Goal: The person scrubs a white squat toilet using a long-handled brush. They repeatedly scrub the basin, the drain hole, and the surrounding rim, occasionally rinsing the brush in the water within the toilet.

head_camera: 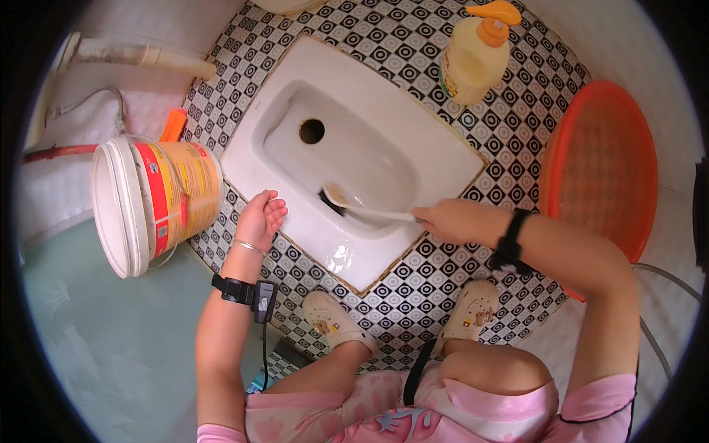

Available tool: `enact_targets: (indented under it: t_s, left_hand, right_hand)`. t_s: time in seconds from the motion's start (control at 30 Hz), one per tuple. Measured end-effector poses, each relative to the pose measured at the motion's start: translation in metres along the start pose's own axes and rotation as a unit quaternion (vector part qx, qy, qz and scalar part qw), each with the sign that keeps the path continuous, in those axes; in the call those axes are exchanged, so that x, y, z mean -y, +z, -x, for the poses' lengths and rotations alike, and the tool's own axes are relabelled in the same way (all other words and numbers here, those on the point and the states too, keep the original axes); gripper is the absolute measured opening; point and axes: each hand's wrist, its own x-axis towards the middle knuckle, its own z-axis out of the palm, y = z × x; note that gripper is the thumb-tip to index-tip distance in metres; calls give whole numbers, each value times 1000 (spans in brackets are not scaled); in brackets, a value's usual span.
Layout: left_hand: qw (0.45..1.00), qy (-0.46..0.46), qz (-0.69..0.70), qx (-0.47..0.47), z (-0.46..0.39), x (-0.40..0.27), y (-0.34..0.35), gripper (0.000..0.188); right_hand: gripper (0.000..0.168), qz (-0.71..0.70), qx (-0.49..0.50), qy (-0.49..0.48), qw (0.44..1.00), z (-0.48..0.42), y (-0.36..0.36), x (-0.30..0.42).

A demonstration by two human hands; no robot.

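My right hand [451,221] grips the end of a white handle belonging to a toilet brush [382,212]. Its head, with dark bristles and a pale back, rests against the near inner wall of a white ceramic squat toilet [365,69]. A dark round drain hole [312,131] shows at the far left end of the bowl. My left hand [262,217] hovers by the toilet's left rim, fingers loosely curled and holding nothing. Close to its left, a plastic bucket [183,194] with a printed label lies on its side, mouth facing left.
A cream pump bottle [475,61] with an orange pump stands beyond the toilet. At right, an orange plastic basin [604,171] leans against the wall. White pipes [144,57] run along the left wall. Clogs [334,318] are on my feet on the black-and-white tiled floor [388,310].
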Motion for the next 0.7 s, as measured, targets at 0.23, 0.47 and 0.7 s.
enact_targets:
  t_s: [0.23,0.47,0.7]
  left_hand:
    - [998,44,-3,38,-9,-19,31,20]
    - [999,37,7,-3,-8,-3,9,19]
    - [1000,25,-14,6,-3,-6,34,18]
  right_hand:
    - [22,-2,-137,-56,989,-92,-9,11]
    - [21,20,5,-29,999,-18,-18,14]
    - [20,18,-170,-77,982,-132,-46,26]
